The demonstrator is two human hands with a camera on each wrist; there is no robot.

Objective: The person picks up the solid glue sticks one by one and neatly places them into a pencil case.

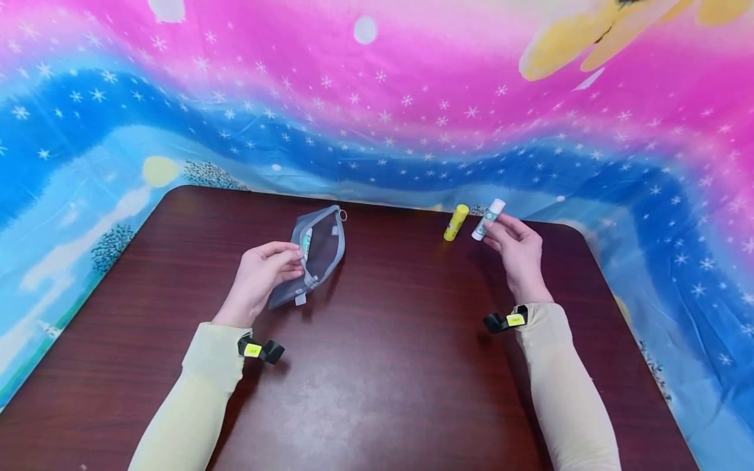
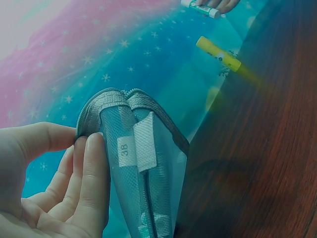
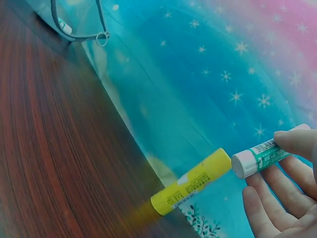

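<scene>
My left hand (image 1: 259,278) pinches the near rim of a grey mesh zipper pouch (image 1: 338,252), whose mouth gapes open. Inside the pouch lies a white and green glue stick (image 1: 307,243), partly hidden by the mesh and my fingers. A small tag marked 38 (image 2: 127,151) shows in the left wrist view. My right hand (image 1: 518,252) holds another glue stick (image 3: 267,153), white with a green label, between thumb and fingers above the table. Just left of it, a yellow glue stick (image 1: 456,223) stands upright on the table.
The dark wooden table (image 1: 383,366) ends at the back against a pink and blue cloth (image 1: 377,111) with snowflakes, which also runs along both sides. A ring (image 3: 102,39) hangs from the pouch's zipper end. Black wrist cameras sit on both sleeves (image 1: 212,366).
</scene>
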